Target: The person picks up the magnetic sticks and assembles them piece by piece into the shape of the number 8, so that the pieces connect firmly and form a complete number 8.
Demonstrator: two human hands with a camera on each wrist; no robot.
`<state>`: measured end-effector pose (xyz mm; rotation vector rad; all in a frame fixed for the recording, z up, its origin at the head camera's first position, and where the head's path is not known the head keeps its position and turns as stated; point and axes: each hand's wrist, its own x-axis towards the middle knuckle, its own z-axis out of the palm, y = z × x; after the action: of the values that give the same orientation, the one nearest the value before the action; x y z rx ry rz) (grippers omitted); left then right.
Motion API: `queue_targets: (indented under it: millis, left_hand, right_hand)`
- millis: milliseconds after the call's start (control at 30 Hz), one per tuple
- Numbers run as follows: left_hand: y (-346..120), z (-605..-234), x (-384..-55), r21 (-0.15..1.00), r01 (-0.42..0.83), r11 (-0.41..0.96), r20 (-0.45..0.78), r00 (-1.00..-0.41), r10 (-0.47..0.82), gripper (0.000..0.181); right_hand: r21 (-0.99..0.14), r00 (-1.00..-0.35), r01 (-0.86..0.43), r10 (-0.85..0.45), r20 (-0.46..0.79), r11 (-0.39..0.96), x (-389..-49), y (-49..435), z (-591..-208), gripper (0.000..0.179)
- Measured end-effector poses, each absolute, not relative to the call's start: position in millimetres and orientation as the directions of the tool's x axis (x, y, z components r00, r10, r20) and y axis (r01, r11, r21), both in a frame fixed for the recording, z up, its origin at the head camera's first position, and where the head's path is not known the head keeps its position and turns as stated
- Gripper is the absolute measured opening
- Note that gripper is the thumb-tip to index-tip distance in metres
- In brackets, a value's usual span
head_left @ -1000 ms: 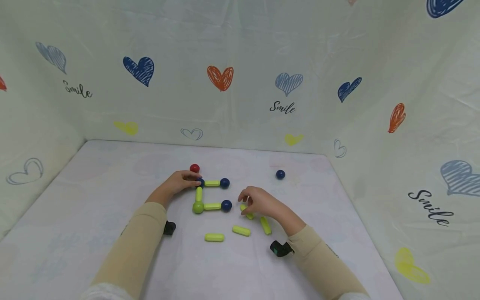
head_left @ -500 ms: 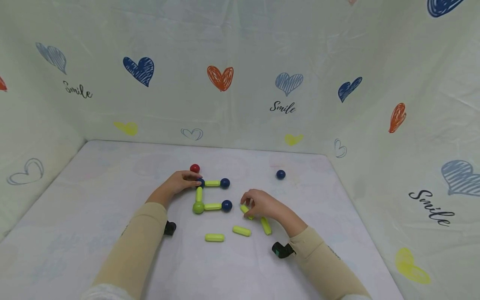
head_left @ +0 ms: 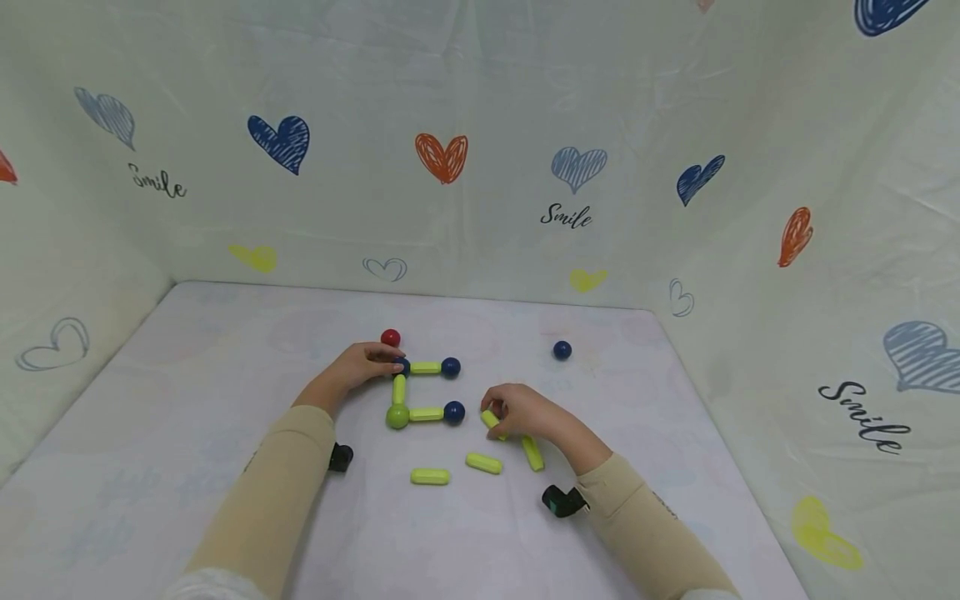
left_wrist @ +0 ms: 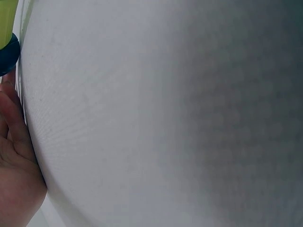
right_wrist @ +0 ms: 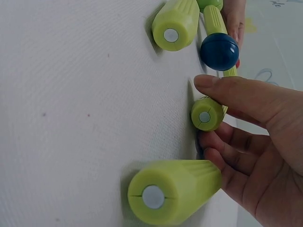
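Left hand (head_left: 354, 365) is holding the blue corner ball (head_left: 405, 367), just below-left of mid-frame | right hand (head_left: 528, 412) is pinching a yellow-green stick (head_left: 491, 419), below mid-frame | I'm thinking soft pinching, leaving its silver end (right_wrist: 204, 117) free, is working best | black "Smile" words (head_left: 566, 217) are showing on the cloth (head_left: 495, 83), upper left, upper right, lower right

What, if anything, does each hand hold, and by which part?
The left hand holds the corner blue ball by its left side; the right hand pinches a loose yellow-green rod by its sides.
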<state>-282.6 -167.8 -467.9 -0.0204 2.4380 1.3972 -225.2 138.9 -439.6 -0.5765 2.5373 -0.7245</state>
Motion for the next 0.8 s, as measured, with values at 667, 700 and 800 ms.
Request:
queue_targets:
  millis: [667, 700, 800]
  left_hand:
    - [-166.6, -467.2, -281.3, 0.836, -0.179, 0.519, -0.292, -0.946, 0.143, 0.037]
    - [-166.7, -467.0, -281.1, 0.835, -0.178, 0.521, -0.291, -0.946, 0.144, 0.037]
    - [-167.1, -466.9, -280.9, 0.832, -0.178, 0.525, -0.292, -0.946, 0.142, 0.037]
  right_hand:
    - [-0.552, -0.798, -0.336, -0.542, -0.263, 0.763, -237.1, 130.6, -424.9, 0.031]
    - [-0.556, -0.798, -0.337, -0.544, -0.258, 0.759, -238.3, 129.5, -424.1, 0.031]
    - [-0.571, -0.801, -0.34, -0.548, -0.24, 0.747, -241.8, 126.2, -422.8, 0.031]
